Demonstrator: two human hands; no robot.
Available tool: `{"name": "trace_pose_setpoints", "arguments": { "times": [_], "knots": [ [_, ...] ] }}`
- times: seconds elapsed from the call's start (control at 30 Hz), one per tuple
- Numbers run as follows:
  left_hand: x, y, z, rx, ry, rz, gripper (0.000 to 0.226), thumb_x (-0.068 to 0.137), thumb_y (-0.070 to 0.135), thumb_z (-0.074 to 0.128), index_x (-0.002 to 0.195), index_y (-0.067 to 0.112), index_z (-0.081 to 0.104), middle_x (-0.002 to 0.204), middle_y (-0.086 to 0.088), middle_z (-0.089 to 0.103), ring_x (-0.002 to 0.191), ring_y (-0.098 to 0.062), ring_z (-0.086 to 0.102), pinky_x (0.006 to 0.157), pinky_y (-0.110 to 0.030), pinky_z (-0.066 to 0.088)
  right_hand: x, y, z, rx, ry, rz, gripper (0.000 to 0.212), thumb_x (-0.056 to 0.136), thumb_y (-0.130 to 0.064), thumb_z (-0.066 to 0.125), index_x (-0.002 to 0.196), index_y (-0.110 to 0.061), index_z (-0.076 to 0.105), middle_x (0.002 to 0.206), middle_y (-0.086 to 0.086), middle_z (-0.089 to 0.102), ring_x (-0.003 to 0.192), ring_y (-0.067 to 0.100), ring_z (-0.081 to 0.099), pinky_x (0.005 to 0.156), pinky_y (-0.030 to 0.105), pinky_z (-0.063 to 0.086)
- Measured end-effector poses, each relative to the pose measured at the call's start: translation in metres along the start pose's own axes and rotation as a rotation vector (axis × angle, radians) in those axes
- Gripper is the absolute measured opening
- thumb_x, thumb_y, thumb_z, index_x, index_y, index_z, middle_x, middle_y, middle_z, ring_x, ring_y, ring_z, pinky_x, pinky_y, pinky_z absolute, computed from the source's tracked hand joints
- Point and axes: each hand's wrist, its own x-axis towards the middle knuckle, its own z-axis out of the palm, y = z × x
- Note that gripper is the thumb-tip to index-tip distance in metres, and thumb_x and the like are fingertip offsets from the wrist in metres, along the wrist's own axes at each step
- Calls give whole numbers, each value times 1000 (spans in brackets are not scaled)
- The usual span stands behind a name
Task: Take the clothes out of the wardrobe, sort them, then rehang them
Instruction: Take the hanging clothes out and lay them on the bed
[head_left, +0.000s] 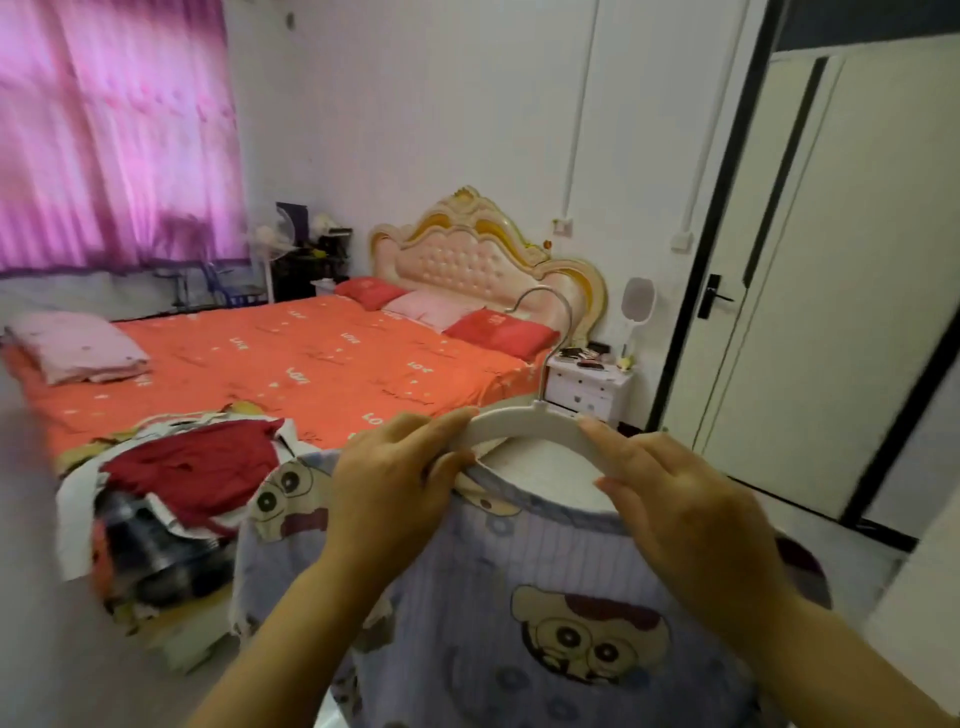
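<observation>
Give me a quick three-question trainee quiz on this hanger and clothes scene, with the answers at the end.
1. True or false: the left hand and right hand both hold the hanger.
2. The clothes pile lies on: A the bed, B the nightstand, C the floor.
3. What colour is the top garment on it?
Key: 1 true; 2 A; 3 red.
</observation>
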Motion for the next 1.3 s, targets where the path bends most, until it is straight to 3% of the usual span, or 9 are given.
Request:
{"name": "trace_pose_setpoints", "arguments": {
  "times": [0.13, 0.37, 0.53, 0.8, 0.9, 1.07, 1.17, 1.3],
  "knots": [
    [-4, -55, -17, 147, 56, -20, 37, 84, 32, 50, 106, 12, 71, 78, -2, 67, 56, -21, 56, 53, -29, 40, 33, -20, 62, 127, -10, -40, 70, 73, -12, 75, 135, -18, 41, 83, 2, 64, 58, 14, 57, 45, 22, 52],
    [-11, -138, -14, 279, 92, -142, 35, 82, 33, 54, 104, 14, 73, 79, 1, 70, 59, -21, 61, 52, -35, 50, 82, -33, 169, 323, -75, -88, 82, 68, -10, 81, 136, -25, 38, 78, 0, 63, 52, 12, 54, 39, 21, 48],
    [2, -202, 7, 349, 91, -195, 36, 83, 34, 52, 104, 13, 72, 81, 0, 71, 62, -22, 63, 51, -39, 52, 121, -25, 256, 391, -101, -120, 81, 67, -14, 82, 135, -29, 40, 73, -1, 60, 47, 14, 50, 33, 23, 44],
    [43, -291, 57, 427, 98, -311, 37, 84, 37, 52, 108, 15, 71, 79, 1, 69, 59, -17, 60, 46, -38, 51, 196, 8, 378, 561, -152, -191, 91, 70, -9, 79, 141, -34, 28, 74, -1, 59, 52, 14, 53, 38, 25, 49],
    [47, -319, 68, 452, 124, -369, 35, 82, 35, 57, 107, 14, 71, 85, 2, 68, 63, -15, 60, 49, -37, 54, 217, 10, 413, 606, -160, -237, 79, 76, -7, 72, 139, -32, 32, 74, -1, 59, 53, 13, 53, 37, 25, 47],
    [60, -372, 85, 471, 173, -447, 35, 79, 36, 59, 102, 13, 71, 91, 4, 65, 69, -13, 61, 55, -40, 56, 253, 12, 471, 632, -166, -233, 51, 82, -28, 49, 132, -33, 42, 72, -3, 58, 51, 14, 52, 36, 22, 41],
    [67, -413, 91, 501, 176, -467, 36, 79, 38, 57, 101, 13, 71, 90, 4, 66, 72, -11, 61, 57, -39, 57, 277, 3, 511, 638, -180, -248, 46, 84, -32, 43, 130, -32, 45, 72, -3, 58, 53, 13, 51, 37, 20, 37],
    [77, -485, 93, 546, 214, -481, 31, 73, 28, 69, 99, 11, 71, 90, 4, 67, 74, -9, 60, 59, -36, 57, 319, -17, 575, 662, -169, -285, 44, 85, -33, 44, 129, -30, 46, 71, -2, 58, 51, 14, 49, 36, 20, 34]
  ]
}}
